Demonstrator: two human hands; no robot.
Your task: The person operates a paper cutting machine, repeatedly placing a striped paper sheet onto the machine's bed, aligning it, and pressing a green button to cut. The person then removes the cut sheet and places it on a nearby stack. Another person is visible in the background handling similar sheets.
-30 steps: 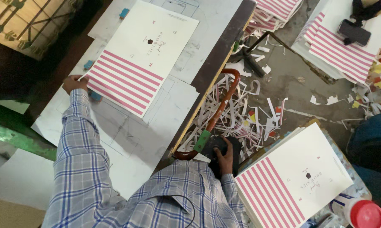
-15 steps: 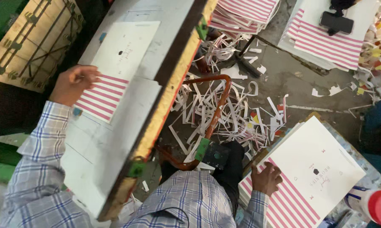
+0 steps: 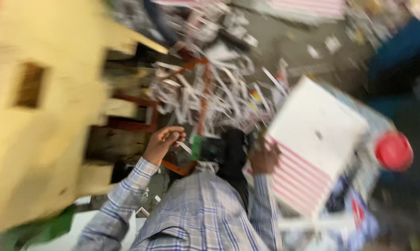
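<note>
Left hand raised with fingers curled, right hand lowered

One head-worn camera looks steeply down, close, seemingly blurred by motion.

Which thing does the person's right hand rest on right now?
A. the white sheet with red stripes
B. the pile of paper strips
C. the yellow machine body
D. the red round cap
A: the right hand lies on the near edge of the white sheet with red stripes, apart from the red round cap.
</note>
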